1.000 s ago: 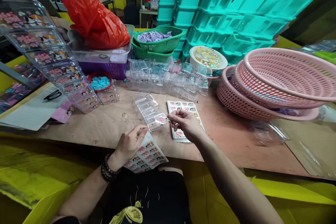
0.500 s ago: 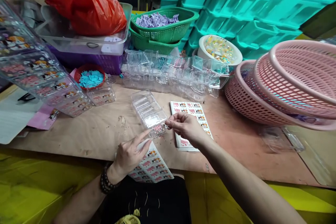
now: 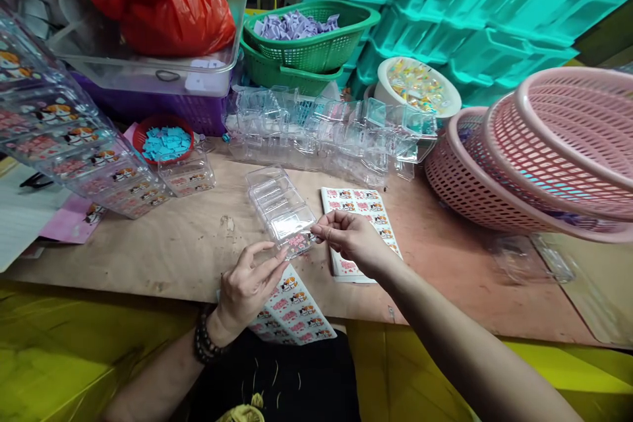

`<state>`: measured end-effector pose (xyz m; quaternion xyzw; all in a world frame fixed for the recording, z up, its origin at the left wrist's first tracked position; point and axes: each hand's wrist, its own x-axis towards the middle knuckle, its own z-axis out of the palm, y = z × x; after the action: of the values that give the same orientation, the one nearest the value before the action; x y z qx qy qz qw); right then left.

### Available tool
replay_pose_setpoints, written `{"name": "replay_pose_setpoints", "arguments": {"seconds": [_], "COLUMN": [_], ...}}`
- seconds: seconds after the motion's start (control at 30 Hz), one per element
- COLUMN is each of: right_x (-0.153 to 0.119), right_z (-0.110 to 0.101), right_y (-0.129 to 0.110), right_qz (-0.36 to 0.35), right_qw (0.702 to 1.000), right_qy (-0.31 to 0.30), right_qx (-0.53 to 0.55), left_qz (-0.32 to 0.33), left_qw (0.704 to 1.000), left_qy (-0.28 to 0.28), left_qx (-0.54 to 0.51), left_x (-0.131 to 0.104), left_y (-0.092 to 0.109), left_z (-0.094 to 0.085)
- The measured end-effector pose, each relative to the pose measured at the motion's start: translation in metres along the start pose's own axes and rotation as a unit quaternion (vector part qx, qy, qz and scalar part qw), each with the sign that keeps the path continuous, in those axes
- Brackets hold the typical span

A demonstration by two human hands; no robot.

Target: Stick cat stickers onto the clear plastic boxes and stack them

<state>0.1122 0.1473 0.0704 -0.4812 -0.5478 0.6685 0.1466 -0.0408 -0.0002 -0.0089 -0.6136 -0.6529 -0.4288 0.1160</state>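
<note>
A clear plastic box (image 3: 281,201) with several compartments lies on the table before me. At its near end is a small sticker (image 3: 297,242) with pink lettering. The thumb and index finger of my right hand (image 3: 349,237) pinch that sticker's right end. My left hand (image 3: 250,283) reaches its thumb and index finger to the near left corner of the box, touching the sticker's left end. Under the left palm a sheet of cat stickers (image 3: 297,310) slants over the table edge, seemingly held by the lower fingers, which are hidden. A stack of sticker sheets (image 3: 366,211) lies beside my right hand.
Stickered clear boxes (image 3: 84,135) stand stacked at left, near a red bowl of blue pieces (image 3: 168,143). Clear boxes (image 3: 326,132) line the back of the table (image 3: 198,244). Pink baskets (image 3: 475,191) stand at right, green baskets (image 3: 316,59) and teal bins (image 3: 469,33) behind.
My left thumb and index finger have shifted, with the thumb now up at the sticker's left end. The sheet under the left hand has swung slightly right. My right hand keeps its pinch.
</note>
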Motion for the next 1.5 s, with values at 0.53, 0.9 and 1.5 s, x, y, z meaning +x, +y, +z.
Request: {"name": "replay_pose_setpoints", "arguments": {"seconds": [0.53, 0.9, 1.5], "right_x": [0.0004, 0.0025, 0.002], "right_z": [0.003, 0.0042, 0.0065], "right_y": [-0.0007, 0.0014, -0.0045], "right_qz": [-0.016, -0.041, -0.044], "right_qw": [0.998, 0.997, 0.99], "right_qy": [0.021, 0.031, 0.038], "right_qx": [-0.052, -0.06, -0.124], "left_qz": [0.013, 0.022, 0.037], "left_qw": [0.999, 0.998, 0.997], "left_qy": [0.011, 0.016, -0.049], "left_qx": [-0.037, -0.051, 0.043], "left_x": [-0.0092, -0.0066, -0.003], "left_y": [-0.0018, -0.0007, -0.002], "left_z": [0.0029, 0.002, -0.0019]}}
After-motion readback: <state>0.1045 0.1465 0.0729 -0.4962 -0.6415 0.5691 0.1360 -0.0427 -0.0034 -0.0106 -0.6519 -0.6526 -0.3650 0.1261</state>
